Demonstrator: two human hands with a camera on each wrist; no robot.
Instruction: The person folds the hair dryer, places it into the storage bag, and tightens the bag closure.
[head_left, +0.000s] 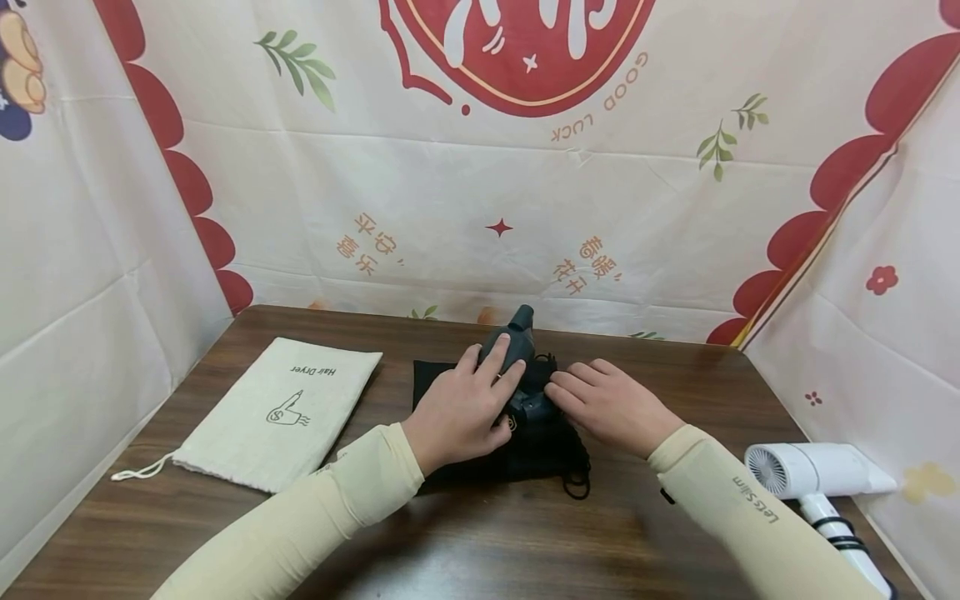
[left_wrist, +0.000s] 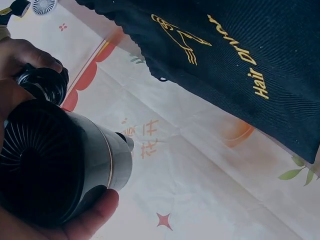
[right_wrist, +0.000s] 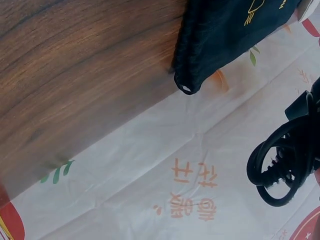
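A dark grey hair dryer [head_left: 522, 319] is held over a black drawstring bag [head_left: 517, 462] at the table's middle. My left hand [head_left: 467, 410] grips the dryer's body; the left wrist view shows its thumb [left_wrist: 97, 215] along the casing, beside the round black vent [left_wrist: 37, 162]. Fingers of my right hand [head_left: 618, 408] are curled at the coiled black cord [left_wrist: 45, 85], which also hangs in loops [right_wrist: 256, 162] in the right wrist view. Gold "Hair Dryer" lettering marks the bag [left_wrist: 225, 65]. Part of the handle is hidden by the hands.
A cream drawstring bag [head_left: 258, 417] printed "Hair Dryer" lies flat at the left of the brown table [head_left: 487, 542]. On the right is a white hair dryer [head_left: 817, 471] with black cord around its handle. Printed cloth [head_left: 465, 183] hangs behind and at both sides.
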